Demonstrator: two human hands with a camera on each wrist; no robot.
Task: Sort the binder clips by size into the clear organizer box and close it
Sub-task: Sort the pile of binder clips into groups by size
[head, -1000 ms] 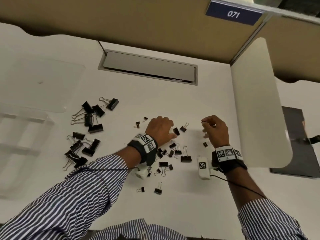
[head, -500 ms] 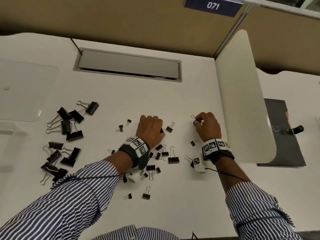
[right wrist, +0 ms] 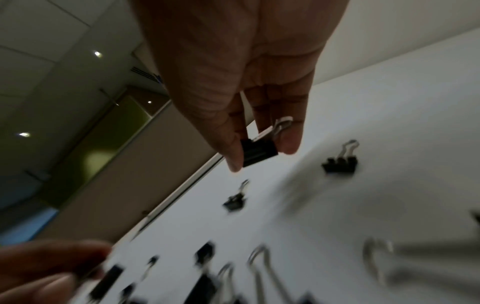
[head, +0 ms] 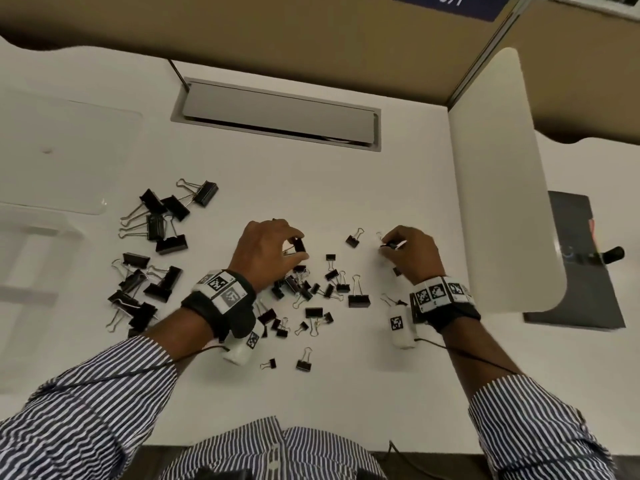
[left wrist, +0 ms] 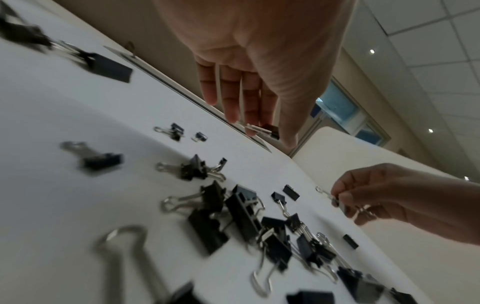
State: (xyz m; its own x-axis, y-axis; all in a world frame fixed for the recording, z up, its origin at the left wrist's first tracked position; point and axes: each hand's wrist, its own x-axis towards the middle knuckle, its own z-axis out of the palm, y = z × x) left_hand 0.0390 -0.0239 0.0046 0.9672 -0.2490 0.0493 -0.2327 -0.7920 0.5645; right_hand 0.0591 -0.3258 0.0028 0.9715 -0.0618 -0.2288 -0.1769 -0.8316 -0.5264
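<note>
Black binder clips lie scattered on the white table (head: 346, 188). Large clips (head: 166, 220) are heaped at the left and small clips (head: 311, 289) lie in the middle. My left hand (head: 294, 249) hovers over the small ones and pinches a medium clip (head: 300, 244) between thumb and fingers; the same medium clip (left wrist: 269, 130) shows in the left wrist view. My right hand (head: 386, 245) pinches a small clip (head: 391, 244), which also shows as the black small clip (right wrist: 259, 153). The clear organizer box (head: 31, 233) stands at the far left with its lid (head: 69, 150) laid back.
A grey cable hatch (head: 277, 116) is set into the table at the back. A cream divider panel (head: 502, 185) walls off the right side, with a dark pad (head: 575, 271) beyond it. The table's front edge runs just before my shirt.
My left hand, which lay low over the small clips, has lifted with a clip pinched in it. My right hand still holds its small clip at about the same place.
</note>
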